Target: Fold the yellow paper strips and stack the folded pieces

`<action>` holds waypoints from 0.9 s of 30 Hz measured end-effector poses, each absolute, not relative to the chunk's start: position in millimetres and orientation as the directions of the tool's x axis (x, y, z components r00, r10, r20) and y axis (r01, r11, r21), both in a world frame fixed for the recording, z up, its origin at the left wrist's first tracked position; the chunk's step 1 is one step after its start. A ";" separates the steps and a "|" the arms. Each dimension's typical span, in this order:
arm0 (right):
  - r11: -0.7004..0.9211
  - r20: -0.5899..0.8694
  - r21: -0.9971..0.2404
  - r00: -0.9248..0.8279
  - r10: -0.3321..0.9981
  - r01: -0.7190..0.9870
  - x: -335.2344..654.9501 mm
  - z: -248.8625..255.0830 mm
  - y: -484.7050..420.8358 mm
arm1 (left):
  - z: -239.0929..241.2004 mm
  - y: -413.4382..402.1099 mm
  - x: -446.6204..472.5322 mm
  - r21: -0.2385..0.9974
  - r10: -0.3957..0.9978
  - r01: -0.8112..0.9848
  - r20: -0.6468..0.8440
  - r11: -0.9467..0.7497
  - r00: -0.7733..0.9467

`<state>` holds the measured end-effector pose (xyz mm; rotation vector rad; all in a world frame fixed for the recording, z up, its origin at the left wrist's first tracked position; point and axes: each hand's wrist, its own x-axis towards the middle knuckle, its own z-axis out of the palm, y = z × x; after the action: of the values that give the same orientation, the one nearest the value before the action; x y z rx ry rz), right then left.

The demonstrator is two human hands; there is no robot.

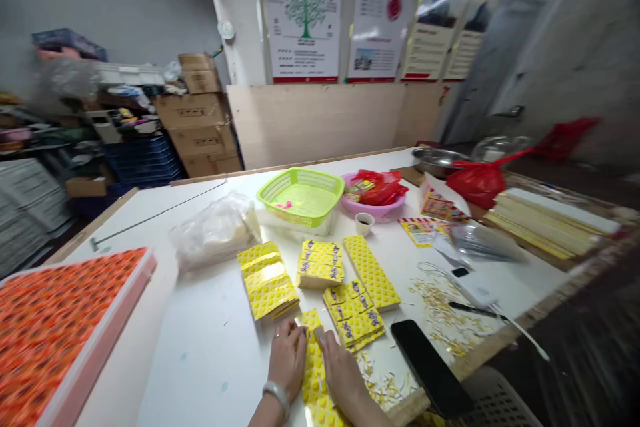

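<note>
My left hand (287, 360), with a pale bracelet on its wrist, and my right hand (343, 377) press in from both sides on a long strip of yellow printed packets (314, 367). The strip lies on the white table (200, 360) at the near edge, and its lower end is partly hidden by my right hand. Just past my hands are several stacks of similar yellow packets (267, 283), (320, 263), (353, 315). A longer yellow strip stack (371, 272) lies close by. A black smartphone (430, 367) rests right of my right hand.
An orange-filled tray with a pink rim (103, 340) sits at left. Farther along stand a green basket (301, 197), a pink bowl (350, 207) with red bags, and a small cup (365, 222). Shredded paper scraps (447, 313) lie at right, beside bundled yellow sheets (547, 220).
</note>
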<state>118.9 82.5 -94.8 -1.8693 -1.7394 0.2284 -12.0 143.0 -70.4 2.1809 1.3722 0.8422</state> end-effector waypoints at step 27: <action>0.101 0.313 -0.564 0.099 0.945 0.820 138.8 -82.1 83.8 | -52.5 112.6 -59.2 0.559 0.838 0.643 0.204 -0.524 0.506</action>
<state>138.8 83.8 -82.1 -1.7361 -1.7381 0.2475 -59.2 112.6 -52.5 2.3392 1.2221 0.6435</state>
